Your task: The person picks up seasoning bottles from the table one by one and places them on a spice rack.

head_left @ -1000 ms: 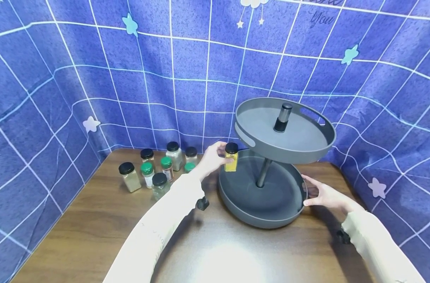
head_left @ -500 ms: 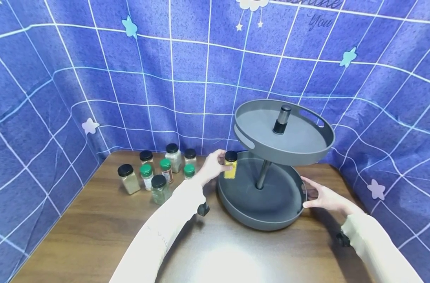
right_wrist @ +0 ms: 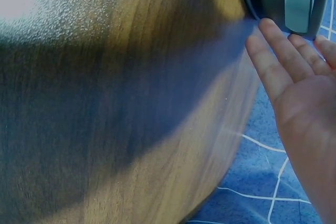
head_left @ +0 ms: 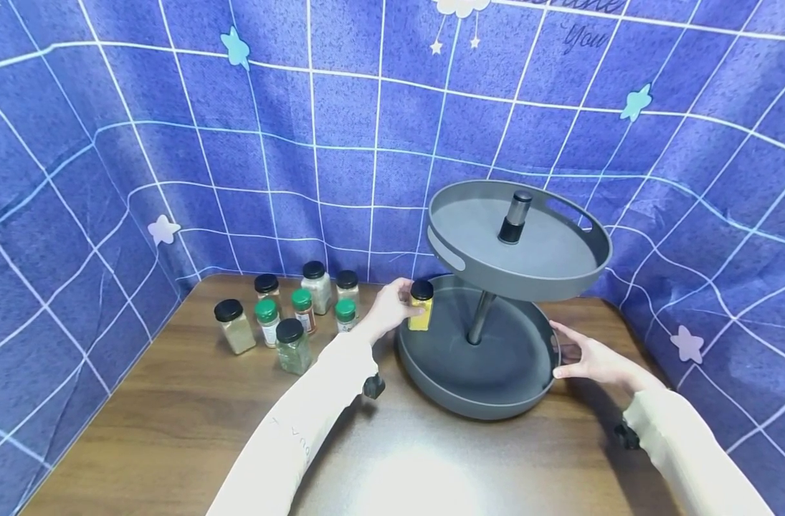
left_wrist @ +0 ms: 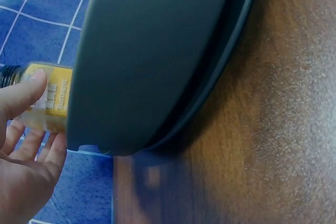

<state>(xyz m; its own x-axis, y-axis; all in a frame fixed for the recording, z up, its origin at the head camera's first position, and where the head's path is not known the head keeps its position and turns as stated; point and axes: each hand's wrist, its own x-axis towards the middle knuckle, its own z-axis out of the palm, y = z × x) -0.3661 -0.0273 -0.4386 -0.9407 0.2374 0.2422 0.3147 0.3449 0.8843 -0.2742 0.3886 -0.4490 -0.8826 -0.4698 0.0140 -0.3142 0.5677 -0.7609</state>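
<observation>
A spice jar [head_left: 421, 319] with a black lid and yellow contents is held upright in my left hand [head_left: 387, 309], between thumb and fingers. Its label [left_wrist: 60, 95] reads turmeric in the left wrist view. The jar is over the left inner edge of the lower tray [head_left: 453, 369] of a grey two-tier turntable; whether its base touches the tray floor I cannot tell. My right hand [head_left: 588, 358] is at the tray's right side, spread fingers [right_wrist: 270, 69] touching the outer wall by the handle cutout. The upper tray [head_left: 476, 251] sits above on a central post [head_left: 481, 315].
To the left on the wooden table [head_left: 173, 401] stand several spice jars: black-lidded ones such as a green-filled jar [head_left: 293, 352] and a pale one [head_left: 239, 333], plus green-capped ones like this small jar [head_left: 268, 326]. A blue gridded cloth [head_left: 340, 179] hangs around the table's back and sides.
My left hand has lowered the turmeric jar slightly toward the lower tray, with most of the descent in the first half second. The right hand stays at the tray's side.
</observation>
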